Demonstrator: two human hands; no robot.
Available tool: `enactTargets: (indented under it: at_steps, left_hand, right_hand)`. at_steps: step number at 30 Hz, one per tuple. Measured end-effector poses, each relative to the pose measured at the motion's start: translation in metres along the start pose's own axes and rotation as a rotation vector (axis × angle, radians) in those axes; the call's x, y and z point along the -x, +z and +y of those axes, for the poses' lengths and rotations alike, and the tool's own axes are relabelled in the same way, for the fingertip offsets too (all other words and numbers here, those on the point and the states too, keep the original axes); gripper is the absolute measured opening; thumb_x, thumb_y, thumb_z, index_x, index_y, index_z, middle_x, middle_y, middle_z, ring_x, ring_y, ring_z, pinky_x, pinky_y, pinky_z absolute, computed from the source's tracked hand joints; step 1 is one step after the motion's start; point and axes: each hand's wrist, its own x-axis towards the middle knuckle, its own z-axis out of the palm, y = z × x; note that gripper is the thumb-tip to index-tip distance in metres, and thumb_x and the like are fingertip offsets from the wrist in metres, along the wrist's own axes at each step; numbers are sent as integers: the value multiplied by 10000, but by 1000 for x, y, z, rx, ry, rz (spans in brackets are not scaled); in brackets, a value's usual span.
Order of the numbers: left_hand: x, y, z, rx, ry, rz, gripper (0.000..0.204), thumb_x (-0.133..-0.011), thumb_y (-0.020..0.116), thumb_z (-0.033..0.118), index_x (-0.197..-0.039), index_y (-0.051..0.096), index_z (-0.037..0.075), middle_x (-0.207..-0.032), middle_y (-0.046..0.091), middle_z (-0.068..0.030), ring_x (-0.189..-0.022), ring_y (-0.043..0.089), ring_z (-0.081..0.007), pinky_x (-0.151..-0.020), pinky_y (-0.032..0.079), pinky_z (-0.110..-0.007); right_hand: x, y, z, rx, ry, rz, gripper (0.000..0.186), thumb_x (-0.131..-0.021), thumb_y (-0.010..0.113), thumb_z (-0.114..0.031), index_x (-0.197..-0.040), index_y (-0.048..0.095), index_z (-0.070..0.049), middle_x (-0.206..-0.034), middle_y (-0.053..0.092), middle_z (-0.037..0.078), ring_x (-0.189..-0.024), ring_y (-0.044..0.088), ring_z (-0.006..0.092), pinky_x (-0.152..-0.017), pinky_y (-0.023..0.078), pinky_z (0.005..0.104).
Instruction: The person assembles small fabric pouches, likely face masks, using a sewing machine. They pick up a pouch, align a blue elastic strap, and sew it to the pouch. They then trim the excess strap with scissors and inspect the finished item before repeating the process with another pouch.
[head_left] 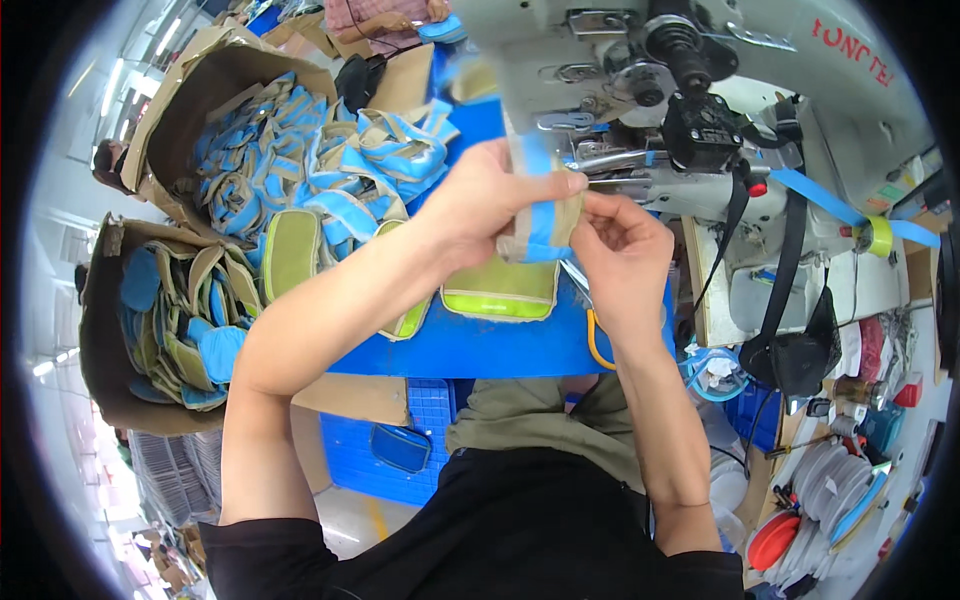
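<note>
My left hand (478, 205) is closed on a beige fabric strip with a blue stripe (542, 228), its thumb pressed across the front. My right hand (632, 255) pinches with thumb and fingertips at the right edge of the same strip. The strip is held up above the blue table, just in front of the sewing machine (615, 165). Under the hands lies an olive-green pouch piece with a bright lime band (500, 292). Scissors with an orange handle (594, 342) lie beside my right wrist, partly hidden by it.
A cardboard box (165, 130) at the left overflows with blue-and-beige strips (350, 165). A second box (100, 330) holds green and blue pouch pieces (190, 330). More green pieces (292, 250) lie on the blue table (470, 350). Blue ribbon (815, 195) runs at the right.
</note>
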Motion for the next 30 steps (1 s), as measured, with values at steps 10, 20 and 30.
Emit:
enactTargets:
  at_steps: [10,20,30]
  left_hand:
    - [16,-16,-7,-70,39,-94,294,-946,804,167,-1192,716,32,-1073,768,-53,-929,732,-111,-822,606,-304]
    - [17,-21,-7,-19,23,-83,298,-952,798,145,-1208,705,23,-1085,770,-62,-938,747,-129,-852,613,-301]
    - [15,-4,-16,-144,173,-23,273,-902,830,46,-1145,705,36,-1044,770,-43,-911,728,-101,-825,596,-284]
  right_hand:
    - [-1,2,15,160,-237,90,208,-837,812,-43,-1043,781,-36,-913,759,74,-826,710,148,-752,549,297]
    - [4,6,25,391,-465,105,258,-788,815,-18,-1020,712,-62,-918,696,88,-811,697,233,-694,539,344]
    - [8,4,37,330,-403,140,201,-808,813,-35,-993,733,-36,-868,725,85,-759,705,189,-705,556,310]
